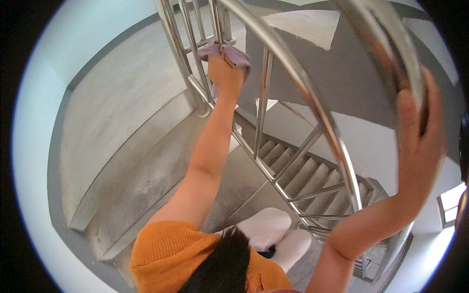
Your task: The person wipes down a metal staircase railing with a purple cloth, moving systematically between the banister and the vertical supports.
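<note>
My left hand (224,75) reaches forward with a mauve cloth (240,58) bunched in it. The cloth is wrapped against an upright stainless steel baluster (217,22) of the stair railing; my fingers are mostly hidden by it. On the right, my right hand (421,143) is raised, its fingers around the thick steel handrail (410,47), which looks blurred close to the camera. A thinner curved steel rail (293,67) runs between my two arms, with balusters joining it to a sloping bottom rail (245,144).
Concrete steps (146,157) rise on the left towards a landing (124,91), edged by a grey-painted wall base (58,154). Beyond the railing, another concrete flight (307,175) descends. A thick railing post (199,102) stands on a step. A window (452,205) shows at far right.
</note>
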Action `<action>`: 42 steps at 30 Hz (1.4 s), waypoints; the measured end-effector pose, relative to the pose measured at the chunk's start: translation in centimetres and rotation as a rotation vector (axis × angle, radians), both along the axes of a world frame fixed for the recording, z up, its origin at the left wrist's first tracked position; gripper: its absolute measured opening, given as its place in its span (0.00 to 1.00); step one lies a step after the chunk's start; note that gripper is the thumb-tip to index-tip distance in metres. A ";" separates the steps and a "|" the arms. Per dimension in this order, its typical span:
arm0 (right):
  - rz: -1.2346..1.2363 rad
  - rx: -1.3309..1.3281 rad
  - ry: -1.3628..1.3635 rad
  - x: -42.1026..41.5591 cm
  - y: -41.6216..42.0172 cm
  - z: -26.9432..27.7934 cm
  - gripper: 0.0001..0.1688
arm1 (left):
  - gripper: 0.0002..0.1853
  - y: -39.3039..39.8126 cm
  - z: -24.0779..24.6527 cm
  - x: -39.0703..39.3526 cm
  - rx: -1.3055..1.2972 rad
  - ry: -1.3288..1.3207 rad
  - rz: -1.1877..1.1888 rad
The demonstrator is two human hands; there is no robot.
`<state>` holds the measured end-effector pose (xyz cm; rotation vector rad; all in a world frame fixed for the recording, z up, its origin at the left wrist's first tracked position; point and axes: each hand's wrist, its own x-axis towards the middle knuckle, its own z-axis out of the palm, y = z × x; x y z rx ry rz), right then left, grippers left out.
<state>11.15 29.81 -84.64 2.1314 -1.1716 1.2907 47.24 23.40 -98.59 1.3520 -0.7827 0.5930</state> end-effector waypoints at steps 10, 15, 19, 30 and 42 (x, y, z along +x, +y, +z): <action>-0.236 -0.117 0.059 -0.9 -0.5 0.6 0.29 | 0.20 -0.5 -15.0 3.5 -0.276 0.751 -0.962; -0.284 -0.448 0.159 4.5 1.9 -4.9 0.28 | 0.22 0.4 -2.2 11.7 -0.326 0.251 -0.666; -0.085 -0.159 0.092 11.1 1.5 -10.5 0.31 | 0.24 -1.1 12.5 15.0 -0.315 -0.168 -0.352; -0.208 -0.158 -0.041 12.3 -0.3 -12.0 0.25 | 0.15 -0.9 -1.8 14.2 -0.039 -0.258 0.103; -0.252 -0.317 0.000 12.1 -1.3 -12.1 0.24 | 0.12 -2.9 -16.6 15.3 -0.579 0.893 -0.690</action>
